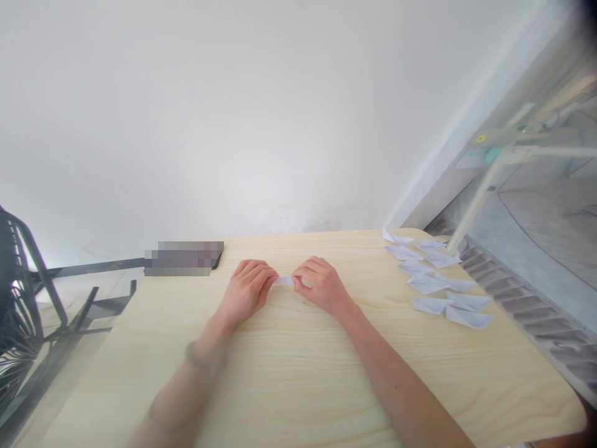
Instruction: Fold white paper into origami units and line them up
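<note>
A small white strip of paper (284, 280) lies on the light wooden table (289, 373) between my two hands. My left hand (247, 289) has its fingers curled and pinches the strip's left end. At the strip's right end my right hand (319, 285) is curled too, fingertips pressed on the paper. Most of the strip is hidden under the fingers.
Several folded white paper pieces (438, 283) lie in a loose row along the table's right side. A dark flat object (184, 258), blurred out, sits at the table's far left edge. A black chair frame (28, 298) stands to the left. A white wall is behind the table.
</note>
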`<act>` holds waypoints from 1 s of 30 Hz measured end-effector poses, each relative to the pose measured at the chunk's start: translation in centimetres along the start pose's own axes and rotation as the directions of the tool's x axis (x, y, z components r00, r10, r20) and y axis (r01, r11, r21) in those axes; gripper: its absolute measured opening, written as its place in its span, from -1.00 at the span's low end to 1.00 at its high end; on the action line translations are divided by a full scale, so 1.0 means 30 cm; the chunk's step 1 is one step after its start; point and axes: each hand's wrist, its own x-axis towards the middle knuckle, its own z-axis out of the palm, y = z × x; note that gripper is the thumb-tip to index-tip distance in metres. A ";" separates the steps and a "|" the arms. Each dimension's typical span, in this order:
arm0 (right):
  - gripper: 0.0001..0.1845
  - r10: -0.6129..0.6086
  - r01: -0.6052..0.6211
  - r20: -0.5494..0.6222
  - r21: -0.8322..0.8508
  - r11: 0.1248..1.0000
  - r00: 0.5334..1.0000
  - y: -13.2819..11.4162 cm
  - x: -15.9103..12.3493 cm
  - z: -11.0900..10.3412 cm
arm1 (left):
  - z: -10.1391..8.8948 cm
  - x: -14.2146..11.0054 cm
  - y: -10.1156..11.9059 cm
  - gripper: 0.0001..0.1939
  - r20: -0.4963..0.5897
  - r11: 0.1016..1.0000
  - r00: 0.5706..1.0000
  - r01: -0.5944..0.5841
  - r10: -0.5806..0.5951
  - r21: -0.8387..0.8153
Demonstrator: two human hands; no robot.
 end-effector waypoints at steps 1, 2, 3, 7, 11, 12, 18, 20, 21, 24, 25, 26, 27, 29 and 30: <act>-0.84 0.000 0.000 0.004 -0.003 1.000 1.000 0.003 0.000 -0.001 | -0.003 -0.002 -0.005 -0.90 -0.003 1.000 1.000 0.005 -0.005 0.006; -0.84 -0.002 0.002 0.009 -0.004 1.000 1.000 0.006 -0.001 -0.003 | -0.005 -0.004 -0.009 -0.90 -0.005 1.000 1.000 0.008 -0.008 0.012; -0.84 -0.006 0.006 0.016 -0.002 1.000 1.000 0.009 -0.001 -0.005 | -0.007 -0.006 -0.012 -0.90 -0.005 1.000 1.000 0.011 -0.011 0.017; -0.84 -0.003 0.002 0.035 0.018 1.000 0.999 0.018 -0.004 -0.017 | -0.007 -0.006 -0.015 -0.91 -0.009 0.999 0.999 0.034 -0.033 0.038; -0.84 0.040 -0.040 0.015 0.032 0.999 0.999 0.023 -0.008 -0.026 | 0.001 -0.002 -0.007 -0.91 -0.025 0.997 0.998 0.054 -0.052 0.052; -0.84 0.048 -0.049 0.013 0.034 0.998 0.999 0.026 -0.009 -0.027 | 0.001 -0.001 -0.006 -0.91 -0.025 0.997 0.998 0.053 -0.052 0.054; -0.82 0.203 -0.202 -0.034 0.022 0.979 0.979 0.060 -0.025 -0.026 | -0.016 -0.008 -0.030 -0.90 -0.135 0.989 0.987 0.103 -0.088 0.108; -0.82 0.260 -0.258 -0.052 0.040 0.965 0.964 0.059 -0.027 -0.025 | -0.023 -0.011 -0.038 -0.91 -0.166 0.986 0.982 0.109 -0.087 0.128; -0.81 0.261 -0.257 -0.068 0.059 0.965 0.963 0.050 -0.025 -0.024 | -0.023 -0.011 -0.038 -0.92 -0.158 0.988 0.985 0.095 -0.076 0.120; -0.70 0.163 -0.152 -0.090 0.110 0.982 0.983 0.000 -0.013 -0.020 | -0.016 -0.006 -0.024 -0.92 -0.107 0.995 0.994 0.042 -0.032 0.095; -0.63 0.126 -0.115 -0.101 0.109 0.987 0.987 -0.018 -0.007 -0.018 | -0.011 -0.003 -0.016 -0.92 -0.089 0.996 0.996 0.019 -0.012 0.084; -0.58 0.099 -0.089 -0.097 0.102 0.991 0.990 -0.034 -0.002 -0.015 | -0.006 -0.001 -0.009 -0.92 -0.074 0.997 0.997 -0.003 0.009 0.072; -0.57 0.072 -0.064 -0.084 0.093 0.994 0.994 -0.044 0.001 -0.011 | -0.002 0.002 -0.003 -0.92 -0.063 0.998 0.998 -0.024 0.027 0.059; -0.69 0.019 -0.015 -0.054 0.075 0.997 0.998 -0.049 0.005 -0.001 | 0.004 0.006 0.005 -0.91 -0.053 0.998 0.997 -0.049 0.051 0.036; -0.77 -0.003 0.006 -0.046 0.069 0.998 0.999 -0.043 0.004 0.003 | 0.005 0.007 0.006 -0.91 -0.054 0.998 0.997 -0.054 0.055 0.029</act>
